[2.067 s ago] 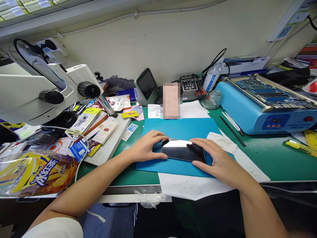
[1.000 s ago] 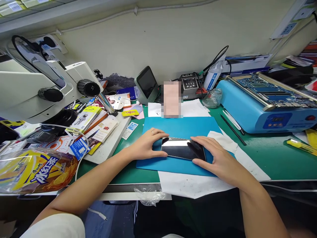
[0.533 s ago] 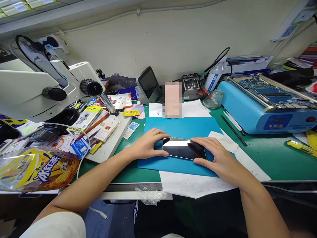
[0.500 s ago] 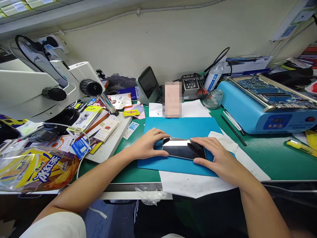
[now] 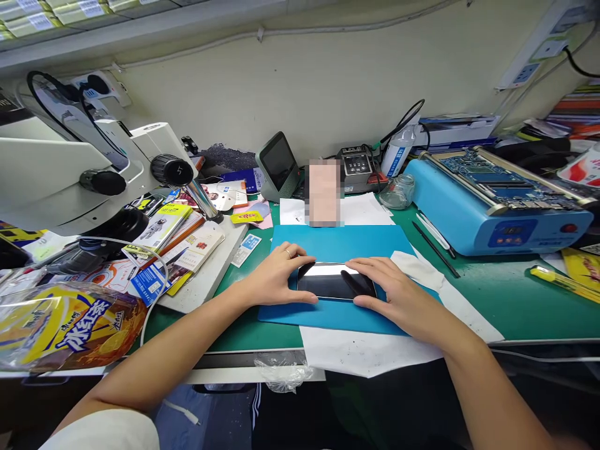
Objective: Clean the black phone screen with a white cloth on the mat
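A smartphone (image 5: 328, 287) with a glossy black screen lies face up and lengthwise on a blue mat (image 5: 309, 242); a bright band of light reflects along its far edge. Around its left end, my left hand (image 5: 277, 276) grips with the thumb on the near edge and fingers on the far edge. At the right end, my right hand (image 5: 398, 292) has the same thumb-and-finger hold. Both palms stay apart from the screen. Whether the phone touches the mat all along its underside cannot be seen.
White paper (image 5: 365, 353) lies under the mat, a crumpled white cloth (image 5: 419, 270) beside my right hand. A blue heating station (image 5: 469, 219) carrying circuit boards stands right. At left are a microscope (image 5: 56, 178), booklets and a drink bottle (image 5: 75, 328). A pixelated upright panel (image 5: 324, 194) stands behind.
The phone has shifted a little left and turned slightly, so its long edges run more level. Both hands have kept hold of it. The camera view has also moved a little right.
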Demonstrator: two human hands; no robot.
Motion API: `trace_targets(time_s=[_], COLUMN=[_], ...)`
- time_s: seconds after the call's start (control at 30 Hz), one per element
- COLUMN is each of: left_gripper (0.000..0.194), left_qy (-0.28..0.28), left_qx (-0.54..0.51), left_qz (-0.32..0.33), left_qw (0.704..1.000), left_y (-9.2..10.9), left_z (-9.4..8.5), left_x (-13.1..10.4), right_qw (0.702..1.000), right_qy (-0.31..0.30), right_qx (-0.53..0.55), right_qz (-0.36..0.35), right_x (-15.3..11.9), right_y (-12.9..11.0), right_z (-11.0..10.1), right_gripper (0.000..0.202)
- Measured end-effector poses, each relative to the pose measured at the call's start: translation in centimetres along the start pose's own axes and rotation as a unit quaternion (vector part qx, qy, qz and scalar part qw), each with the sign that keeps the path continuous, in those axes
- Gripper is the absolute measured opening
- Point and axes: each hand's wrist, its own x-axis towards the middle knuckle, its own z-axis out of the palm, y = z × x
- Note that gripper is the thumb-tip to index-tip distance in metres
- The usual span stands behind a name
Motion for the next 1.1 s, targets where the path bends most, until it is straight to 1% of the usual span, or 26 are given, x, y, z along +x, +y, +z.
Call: trace_targets(time_s=[0.1, 0.27, 0.4, 0.5, 0.57, 0.7, 1.1], left_gripper=[0.071, 0.065, 0.068, 0.078, 0.081, 0.075, 0.073], left_qy=[0.000, 0.001, -0.002, -0.004, -0.006, -0.012, 0.001], left_qx=[0.014, 0.008, 0.005, 0.007, 0.009, 0.018, 0.009], left_qz=[-0.006, -0.020, -0.016, -0.014, -0.017, -0.020, -0.026], left_qw=[1.000, 1.000, 1.000, 1.000, 1.000, 1.000, 1.000], left_y=[0.0, -0.1, -0.2, -0.3, -0.2, 0.0, -0.2], left_z=[0.1, 0.0, 0.0, 0.1, 0.1, 0.1, 0.3], left_x=[0.0, 0.1, 0.1, 0.0, 0.0, 0.1, 0.2], right_qw=[1.000, 1.000, 1.000, 0.999, 0.999, 1.000, 0.998], right_qy=[-0.002, -0.009, 0.002, 0.014, 0.020, 0.029, 0.057], right_qx=[0.005, 0.013, 0.027, 0.031, 0.027, 0.010, -0.012], right_qz=[0.002, 0.003, 0.005, 0.010, 0.009, -0.004, -0.031], right_x=[0.3, 0.6, 0.5, 0.4, 0.3, 0.3, 0.3], right_y=[0.1, 0.4, 0.8, 0.9, 0.9, 0.8, 0.9], right_z=[0.2, 0.2, 0.5, 0.7, 0.8, 0.9, 1.2], right_gripper=[0.054, 0.055, 0.056, 0.057, 0.059, 0.060, 0.055])
